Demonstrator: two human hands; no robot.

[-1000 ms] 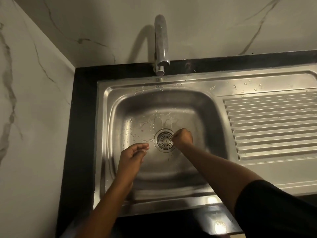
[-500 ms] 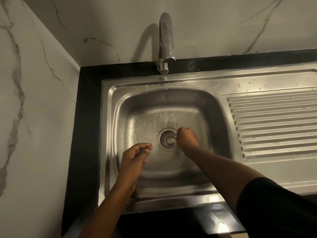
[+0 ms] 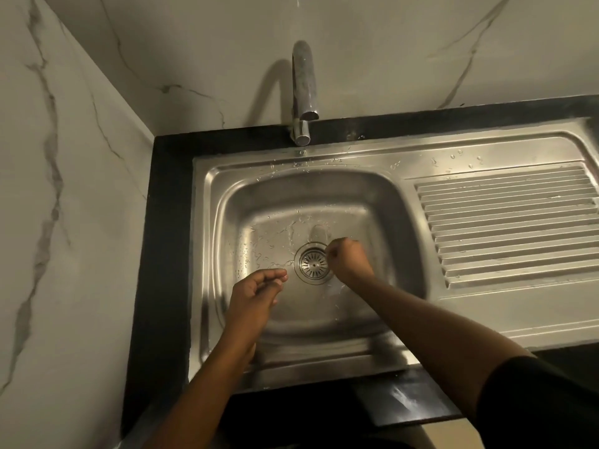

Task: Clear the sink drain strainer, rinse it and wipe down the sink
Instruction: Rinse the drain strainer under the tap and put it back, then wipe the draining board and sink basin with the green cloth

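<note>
The round metal drain strainer (image 3: 313, 263) sits in the drain at the middle of the wet steel sink basin (image 3: 382, 222). My right hand (image 3: 349, 259) is curled into a fist right against the strainer's right rim; its fingertips are hidden, and nothing shows in its grip. My left hand (image 3: 256, 294) hovers over the basin floor just left of the strainer, fingers loosely curled with the thumb near the fingertips, and nothing visible in it. Water droplets lie on the basin floor around the drain.
A chrome tap (image 3: 304, 92) stands behind the basin, its spout over the back rim, with no water running. A ribbed steel drainboard (image 3: 512, 222) extends to the right. A black counter (image 3: 168, 254) frames the sink, and marble walls stand at the left and back.
My right fist has slid slightly right, off the strainer's face, so more of the strainer shows. My left hand has kept its pose. The view has shifted a little.
</note>
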